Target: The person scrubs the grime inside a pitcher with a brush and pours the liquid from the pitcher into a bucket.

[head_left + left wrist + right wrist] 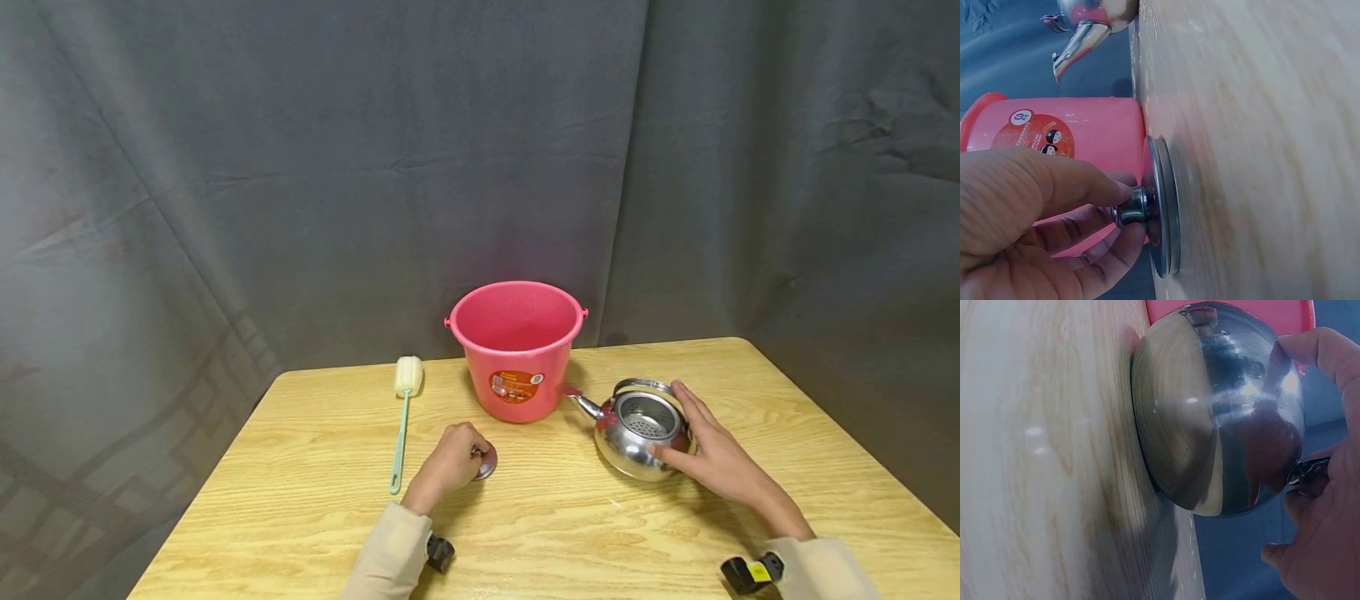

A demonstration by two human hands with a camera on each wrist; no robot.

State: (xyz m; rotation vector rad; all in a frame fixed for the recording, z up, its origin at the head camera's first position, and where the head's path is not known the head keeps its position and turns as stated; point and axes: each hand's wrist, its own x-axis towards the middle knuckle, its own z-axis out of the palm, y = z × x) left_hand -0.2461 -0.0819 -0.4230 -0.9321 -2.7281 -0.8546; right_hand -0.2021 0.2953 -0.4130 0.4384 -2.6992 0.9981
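Observation:
My left hand (pixel 453 457) pinches the knob of a round metal lid (pixel 1161 206) between thumb and fingers; the lid is level, right at the tabletop. A shiny steel teapot (pixel 637 454) stands to the right, uncovered, showing a perforated strainer (pixel 649 417) inside. Its spout points left toward the bucket, and its handle rises over the opening. My right hand (pixel 716 462) holds the teapot from the right side, thumb against the rounded body and fingers by the handle's base. In the right wrist view the teapot's base (pixel 1147 419) meets the table.
A pink bucket (pixel 517 379) with an orange label stands at the back middle, close to the teapot's spout. Left of it lies a sponge brush (pixel 408 377) with a long green handle. The wooden table (pixel 300 467) ends at a grey curtain (pixel 337 208) behind.

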